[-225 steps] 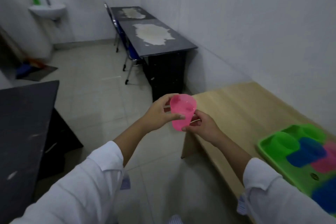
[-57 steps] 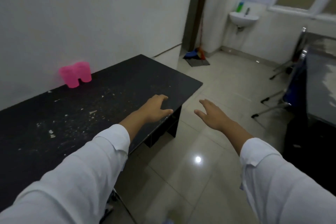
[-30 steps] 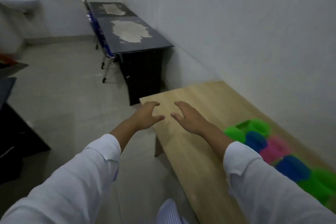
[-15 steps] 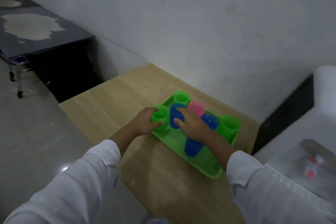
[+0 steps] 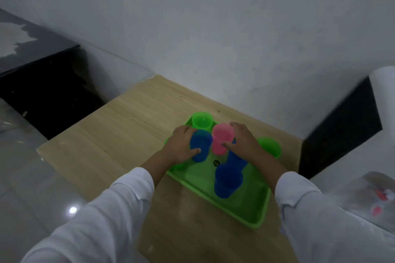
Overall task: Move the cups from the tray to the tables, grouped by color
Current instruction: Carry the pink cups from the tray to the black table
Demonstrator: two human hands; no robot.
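Left grip (image 5: 181, 147) grasping blue cup (image 5: 200, 145) | right grip (image 5: 242, 140) grasping pink cup (image 5: 222, 137) | green tray (image 5: 241, 205): blue, green cups

left hand (image 5: 181, 145) curled, right hand (image 5: 243, 141) curled

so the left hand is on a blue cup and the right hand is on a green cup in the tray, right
Not quite. The head view shows the left hand on a blue cup, but the right hand is on the pink cup, not a green one. Both cups are in the green tray.
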